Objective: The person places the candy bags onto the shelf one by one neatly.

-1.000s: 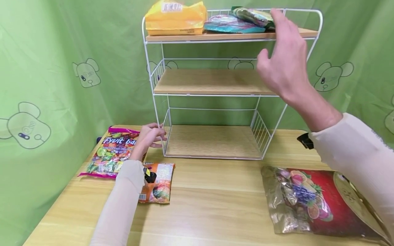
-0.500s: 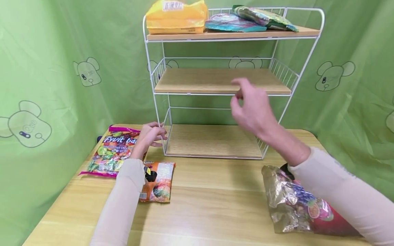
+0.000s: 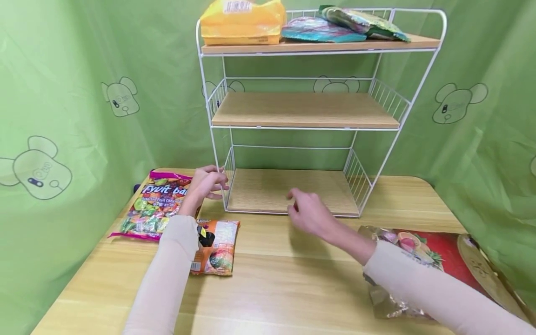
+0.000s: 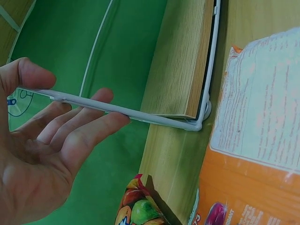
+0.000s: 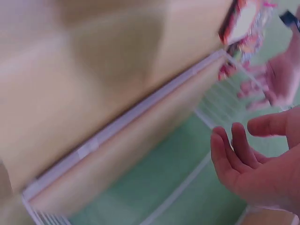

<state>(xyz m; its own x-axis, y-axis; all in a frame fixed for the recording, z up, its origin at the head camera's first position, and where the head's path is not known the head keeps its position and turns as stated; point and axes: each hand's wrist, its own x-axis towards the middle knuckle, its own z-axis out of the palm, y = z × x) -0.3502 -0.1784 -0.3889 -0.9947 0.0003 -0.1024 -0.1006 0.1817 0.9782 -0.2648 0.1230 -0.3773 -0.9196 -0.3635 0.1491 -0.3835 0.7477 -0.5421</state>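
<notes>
At the rack's front left post [image 4: 101, 105], my left hand [image 3: 205, 182] holds the white wire, thumb on one side and fingers on the other. The post belongs to a three-tier rack [image 3: 305, 111] with wooden boards. My right hand [image 3: 311, 214] hovers before the bottom board [image 3: 259, 193], fingers loosely bent and nothing in them. On the top board stand a yellow package [image 3: 240, 25], a blue bag [image 3: 316, 31] and a green bag [image 3: 364, 23], the green one partly overlapping the blue.
Left of the rack lies a pink-edged fruit chews bag [image 3: 152, 204], partly behind my left hand. An orange bag [image 3: 222, 242] lies near my left wrist. A large red and clear bag [image 3: 450, 253] lies at the right, partly covered by my right sleeve. Green curtain [image 3: 167, 93] surrounds the table [image 3: 268, 298].
My right hand has left the green bag on the top board and moved down and left to before the bottom board. My left hand has stayed at the post.
</notes>
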